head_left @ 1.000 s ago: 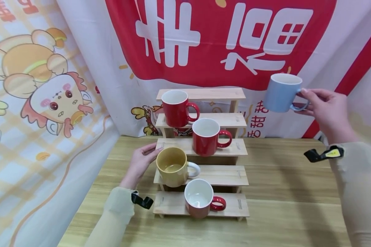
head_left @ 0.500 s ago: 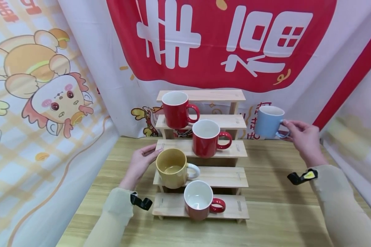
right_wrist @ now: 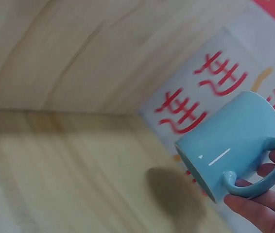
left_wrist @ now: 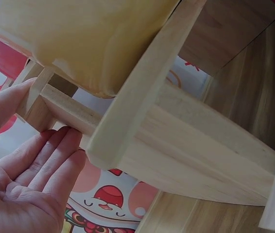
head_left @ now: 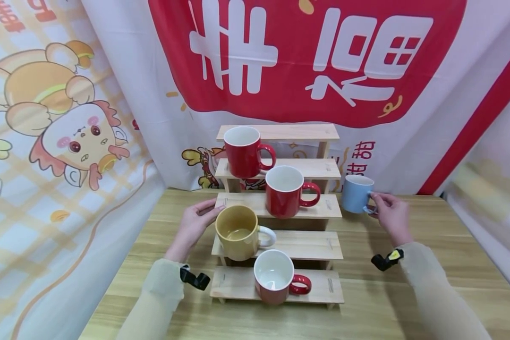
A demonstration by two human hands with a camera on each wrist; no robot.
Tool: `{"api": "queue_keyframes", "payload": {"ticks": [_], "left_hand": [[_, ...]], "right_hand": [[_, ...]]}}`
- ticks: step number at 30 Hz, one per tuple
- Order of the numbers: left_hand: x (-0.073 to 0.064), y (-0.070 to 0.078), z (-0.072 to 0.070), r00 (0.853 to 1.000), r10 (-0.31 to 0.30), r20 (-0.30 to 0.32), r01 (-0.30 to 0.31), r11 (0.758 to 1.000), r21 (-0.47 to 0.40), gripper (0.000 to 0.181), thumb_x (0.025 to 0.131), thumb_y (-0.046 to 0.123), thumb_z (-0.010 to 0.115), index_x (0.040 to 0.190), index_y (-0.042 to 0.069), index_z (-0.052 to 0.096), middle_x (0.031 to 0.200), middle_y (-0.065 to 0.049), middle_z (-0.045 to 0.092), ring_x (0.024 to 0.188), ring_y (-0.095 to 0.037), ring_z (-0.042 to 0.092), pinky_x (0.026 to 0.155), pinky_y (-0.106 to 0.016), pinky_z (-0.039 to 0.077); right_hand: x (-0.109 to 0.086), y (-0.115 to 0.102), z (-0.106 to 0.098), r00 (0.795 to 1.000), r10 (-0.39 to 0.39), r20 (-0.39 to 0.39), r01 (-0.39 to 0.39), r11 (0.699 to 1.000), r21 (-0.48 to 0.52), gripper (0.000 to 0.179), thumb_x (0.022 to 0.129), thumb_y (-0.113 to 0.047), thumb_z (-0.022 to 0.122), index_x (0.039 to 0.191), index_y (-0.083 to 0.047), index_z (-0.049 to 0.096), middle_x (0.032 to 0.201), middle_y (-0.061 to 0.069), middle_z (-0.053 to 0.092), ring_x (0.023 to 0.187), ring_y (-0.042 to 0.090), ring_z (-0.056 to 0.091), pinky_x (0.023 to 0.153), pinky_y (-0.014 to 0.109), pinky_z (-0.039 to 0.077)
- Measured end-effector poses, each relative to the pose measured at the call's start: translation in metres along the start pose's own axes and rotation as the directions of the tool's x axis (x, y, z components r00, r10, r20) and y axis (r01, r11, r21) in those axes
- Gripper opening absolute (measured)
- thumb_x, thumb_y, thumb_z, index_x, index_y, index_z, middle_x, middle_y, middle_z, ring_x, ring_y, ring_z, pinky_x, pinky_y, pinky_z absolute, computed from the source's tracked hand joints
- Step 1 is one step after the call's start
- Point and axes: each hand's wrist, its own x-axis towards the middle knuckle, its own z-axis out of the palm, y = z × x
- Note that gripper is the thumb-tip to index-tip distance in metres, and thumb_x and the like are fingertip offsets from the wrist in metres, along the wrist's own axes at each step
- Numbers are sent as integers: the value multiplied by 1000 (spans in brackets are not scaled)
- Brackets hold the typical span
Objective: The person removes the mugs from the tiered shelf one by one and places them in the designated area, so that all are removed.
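Observation:
My left hand [head_left: 195, 222] pinches the left end of a wooden tiered rack [head_left: 306, 243], thumb on top and fingers underneath. Close to those fingers, in the left wrist view, a yellow mug [left_wrist: 89, 43] sits on its shelf; the head view shows its white handle pointing right. My right hand [head_left: 391, 215] holds a light blue mug [head_left: 357, 194] by its handle, just right of the rack and toward the back. In the right wrist view this mug [right_wrist: 230, 141] hangs above the wooden tabletop, its shadow below it.
Two red mugs, an upper one [head_left: 242, 158] and a lower one [head_left: 282, 200], stand on higher shelves. A white-lined mug with a red handle [head_left: 273, 278] is on the lowest shelf. A printed cloth [head_left: 127, 28] hangs behind and along the left of the wooden table [head_left: 442, 245].
My right hand has brought the blue mug down and to the left, from up high at the right to low beside the rack. The left hand has stayed at the rack.

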Motion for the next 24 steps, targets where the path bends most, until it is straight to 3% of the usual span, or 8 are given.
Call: {"api": "queue_keyframes", "payload": {"ticks": [5,7,15,24], "left_hand": [[1,-1,1,1000,-6,6,6,1000,-4,50,96,14,74,139,-5,56,133,-24,61,113,-21,66,96,-25,55],[1,-2,1,1000,-6,3,6,1000,-7,50,96,13,74,139,-5,56,133,-25,61,112,-20,66,96,-25,55],[3,-2,0,1000,-3,-12,3,1000,-11,50,94,14,76,137,-4,58,131,-23,63,109,-19,67,94,-26,56],[2,-1,-1,1000,-12,-7,12,1000,11,52,94,17,77,138,-4,58,133,-22,62,115,-23,64,94,-26,56]], "right_hand": [[1,14,10,998,32,-61,-36,997,-69,41,105,-26,60,129,8,64,116,22,70,84,13,73,75,34,63],[1,15,14,996,33,-79,-38,997,-68,41,105,-26,60,128,7,65,123,28,65,85,13,73,75,33,63],[-8,14,21,998,-14,-64,8,995,-95,40,103,-26,64,123,9,66,119,30,67,86,18,72,75,32,63],[-27,25,24,999,4,-48,-8,997,-78,38,102,-24,66,120,10,66,117,30,67,89,17,70,76,30,63]]}}
